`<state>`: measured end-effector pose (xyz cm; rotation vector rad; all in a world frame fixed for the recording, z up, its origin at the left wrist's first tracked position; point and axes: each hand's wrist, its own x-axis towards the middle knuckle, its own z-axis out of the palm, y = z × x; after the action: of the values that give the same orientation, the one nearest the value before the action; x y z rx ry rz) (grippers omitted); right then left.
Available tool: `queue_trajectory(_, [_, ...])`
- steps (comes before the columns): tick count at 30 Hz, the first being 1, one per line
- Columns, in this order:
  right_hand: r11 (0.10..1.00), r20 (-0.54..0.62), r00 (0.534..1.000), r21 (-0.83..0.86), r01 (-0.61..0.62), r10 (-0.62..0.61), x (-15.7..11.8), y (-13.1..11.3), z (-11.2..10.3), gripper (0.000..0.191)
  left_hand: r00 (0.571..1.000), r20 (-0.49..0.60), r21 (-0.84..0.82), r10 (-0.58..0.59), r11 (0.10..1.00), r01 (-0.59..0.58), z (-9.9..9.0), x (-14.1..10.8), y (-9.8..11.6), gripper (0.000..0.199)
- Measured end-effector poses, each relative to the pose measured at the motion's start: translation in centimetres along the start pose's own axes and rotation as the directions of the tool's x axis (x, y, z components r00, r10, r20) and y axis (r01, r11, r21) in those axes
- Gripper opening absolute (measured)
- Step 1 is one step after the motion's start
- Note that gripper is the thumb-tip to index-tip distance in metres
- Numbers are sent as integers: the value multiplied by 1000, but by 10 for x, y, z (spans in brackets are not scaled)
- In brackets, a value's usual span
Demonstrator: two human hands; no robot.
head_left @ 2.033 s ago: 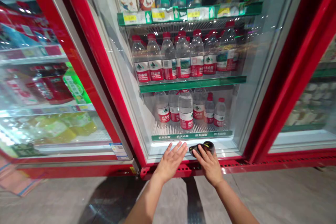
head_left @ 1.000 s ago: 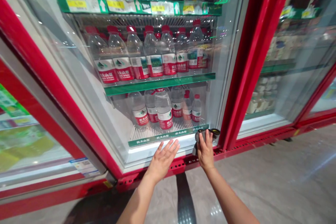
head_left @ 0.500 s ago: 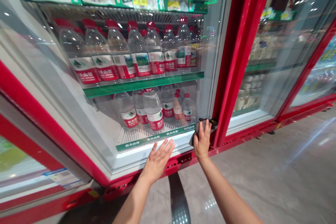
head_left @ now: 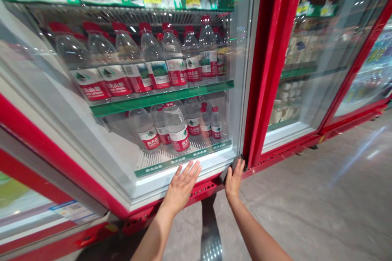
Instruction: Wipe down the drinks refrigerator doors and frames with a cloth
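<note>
My left hand (head_left: 181, 185) lies flat near the bottom of the glass door (head_left: 118, 159), its fingers stretched out and holding nothing. At the door's lower right corner, my right hand (head_left: 234, 181) presses a dark grey cloth (head_left: 225, 174) against the frame's bottom edge. Part of the cloth is hidden under the palm and fingers. Behind the glass, a water bottle (head_left: 177, 130) with a red and white label stands on the lowest shelf among several others. A row of larger bottles with red caps fills the shelf above.
A red upright frame (head_left: 269, 65) separates this cooler from another glass-fronted one on the right. Along the bottom runs a perforated red base rail (head_left: 203, 191). The grey floor (head_left: 321, 200) is shiny. At the left is a red-edged case bearing a paper label (head_left: 73, 211).
My right hand and the cloth have moved down, from the glass corner to the frame's bottom edge. My left hand stays nearly in place. The view has shifted slightly.
</note>
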<state>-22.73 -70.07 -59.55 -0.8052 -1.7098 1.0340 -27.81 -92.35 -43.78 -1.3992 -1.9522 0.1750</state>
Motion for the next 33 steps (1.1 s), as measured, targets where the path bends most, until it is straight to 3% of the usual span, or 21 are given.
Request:
queue_trajectory(3, [998,-66,996,5,-59,59,-12,-7,12,72,1000,8,9,1,1000,-1,-4,-3,-2,74])
queue_trajectory(6, [996,-103,991,12,-90,91,-30,-28,29,71,1000,10,18,-10,1000,10,-6,-5,-6,75])
queue_trajectory(10, [999,-16,999,24,36,-35,-45,-58,41,70,1000,-3,21,-20,1000,20,-6,-8,-10,75])
queue_trajectory(13, [992,-22,993,44,119,-119,-29,-64,33,67,1000,-9,15,-21,1000,21,-7,-8,-12,75])
queue_trajectory(16, [995,-121,989,52,88,-81,5,-64,20,65,999,-17,14,-27,1000,27,-10,-5,-12,76])
queue_trajectory(19, [994,-176,980,42,97,-88,39,-78,11,65,999,-37,16,-26,1000,27,-14,0,-13,77])
queue_trajectory(24, [937,-125,929,-73,342,-349,56,-118,4,66,997,-51,30,-49,998,51,-17,6,-15,75])
queue_trajectory(27, [832,34,837,-96,546,-546,47,-109,-4,70,997,-61,51,-46,997,49,-16,7,-15,73])
queue_trajectory(29, [798,95,804,-97,594,-587,44,-95,-10,71,997,-63,60,-38,997,42,-15,7,-16,73])
queue_trajectory(31, [844,50,851,-104,526,-523,49,-88,-14,71,996,-65,67,-56,996,60,-15,7,-17,75])
queue_trajectory(33, [908,-59,908,-93,408,-414,61,-97,-13,69,993,-72,78,-96,992,102,-16,8,-19,78])
